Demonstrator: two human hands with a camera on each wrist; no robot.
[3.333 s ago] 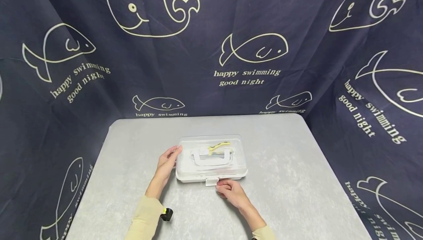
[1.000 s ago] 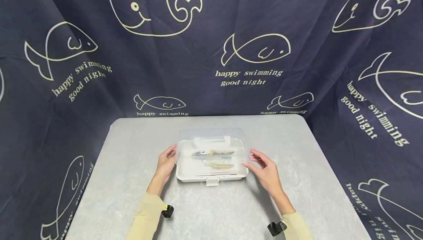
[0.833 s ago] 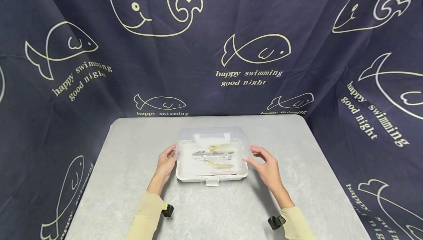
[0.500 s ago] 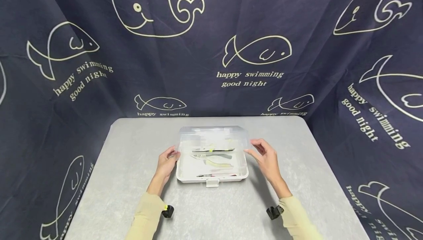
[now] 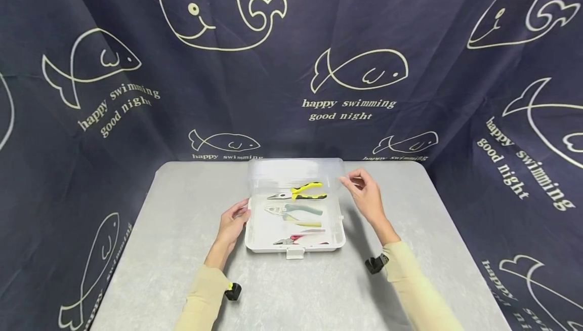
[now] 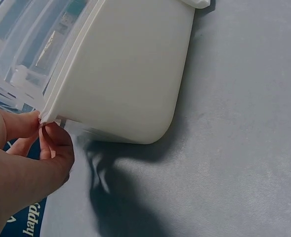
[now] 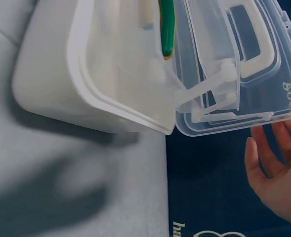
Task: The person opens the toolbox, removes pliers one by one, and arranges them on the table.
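Note:
A white plastic toolbox [image 5: 249,247] sits on the table, its clear lid [image 5: 291,169] swung up and back. Inside lie yellow-and-black long-nose pliers [image 5: 309,196], pliers with green and yellow handles [image 5: 304,209], and red-handled pliers [image 5: 289,240] near the front. My left hand [image 5: 232,223] holds the box's left rim; in the left wrist view its thumb and fingers pinch the rim corner. My right hand [image 5: 366,197] pinches the lid's right edge, with the lower fingers spread beneath it in the right wrist view. White hinge arms [image 7: 207,89] link box and lid.
A front latch [image 5: 294,253] hangs down from the box. The grey table [image 5: 387,270] extends on both sides, and dark blue curtains [image 5: 282,88] with fish drawings surround it. A small black camera [image 5: 376,263] is worn on the right wrist.
My right hand has moved from the front latch to the lid's right edge and raised the lid backward, uncovering the pliers. My left hand has stayed at the box's left side.

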